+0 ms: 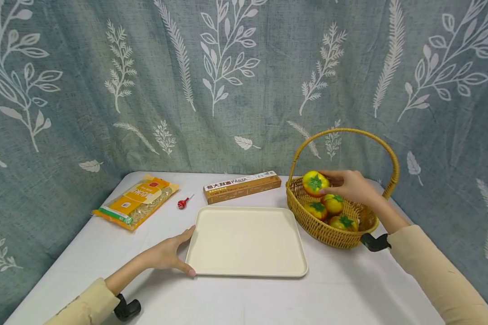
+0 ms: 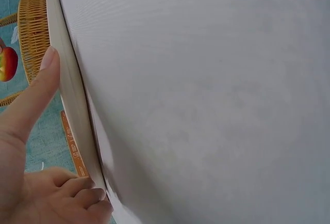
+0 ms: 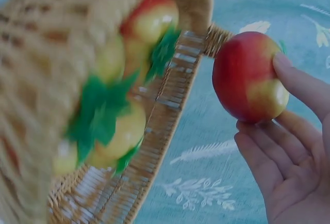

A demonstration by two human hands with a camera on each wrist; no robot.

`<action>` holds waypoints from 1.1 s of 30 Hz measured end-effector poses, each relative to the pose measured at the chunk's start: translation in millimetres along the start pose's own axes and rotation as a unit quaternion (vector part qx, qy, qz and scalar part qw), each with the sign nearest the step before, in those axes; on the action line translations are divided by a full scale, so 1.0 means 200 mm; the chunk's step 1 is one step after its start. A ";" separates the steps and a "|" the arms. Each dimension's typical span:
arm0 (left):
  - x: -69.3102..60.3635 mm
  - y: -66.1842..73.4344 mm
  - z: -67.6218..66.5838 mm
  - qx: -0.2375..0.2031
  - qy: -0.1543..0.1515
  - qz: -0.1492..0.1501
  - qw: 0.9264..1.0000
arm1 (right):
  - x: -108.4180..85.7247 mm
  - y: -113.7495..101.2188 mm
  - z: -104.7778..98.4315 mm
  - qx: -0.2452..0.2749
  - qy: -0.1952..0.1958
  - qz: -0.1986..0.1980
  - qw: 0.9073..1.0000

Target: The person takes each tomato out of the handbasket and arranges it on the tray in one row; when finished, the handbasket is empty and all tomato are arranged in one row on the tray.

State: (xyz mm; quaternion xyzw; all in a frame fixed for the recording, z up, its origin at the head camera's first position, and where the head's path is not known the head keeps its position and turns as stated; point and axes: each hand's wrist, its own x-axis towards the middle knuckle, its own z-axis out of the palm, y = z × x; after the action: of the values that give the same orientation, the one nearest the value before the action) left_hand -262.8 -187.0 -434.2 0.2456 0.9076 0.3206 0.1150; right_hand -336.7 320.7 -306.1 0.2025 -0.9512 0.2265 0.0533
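My right hand (image 1: 351,186) pinches a red-and-yellow tomato (image 1: 315,183) with a green star-shaped top, held between thumb and fingers over the far left part of a wicker basket (image 1: 327,234). Its red underside shows in the right wrist view, apart from the basket. Inside the basket lie more such tomatoes (image 1: 343,223). On the table, my left hand (image 1: 166,253) touches the left side of a cream tray (image 1: 246,241), thumb and fingers spread along it. In the left wrist view the straight thumb lies against the tray's rim (image 2: 72,92).
Behind the tray stands a brown pasta box (image 1: 244,187). Left of that are a red lollipop (image 1: 182,203) and an orange packet (image 1: 136,201) of dry food. The basket's tall handle (image 1: 351,131) arches near my right hand. A patterned curtain (image 1: 244,90) hangs behind the white table.
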 end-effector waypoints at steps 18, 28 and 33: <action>0.01 -0.01 0.00 0.006 -0.004 0.007 1.000 | -0.09 -0.16 0.13 0.076 0.062 0.034 0.995; 0.00 0.00 -0.01 0.006 -0.004 -0.002 1.000 | -0.10 -0.23 0.22 0.101 0.078 0.024 0.991; 0.01 0.01 -0.01 0.007 -0.004 -0.001 1.000 | -0.10 -0.28 0.26 0.133 0.080 0.021 0.988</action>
State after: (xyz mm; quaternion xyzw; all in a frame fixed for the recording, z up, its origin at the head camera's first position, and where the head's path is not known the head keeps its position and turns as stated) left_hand -263.8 -186.0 -430.5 0.2470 0.9094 0.3133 0.1172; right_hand -296.0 258.7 -333.0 0.1689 -0.9093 0.3679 0.0965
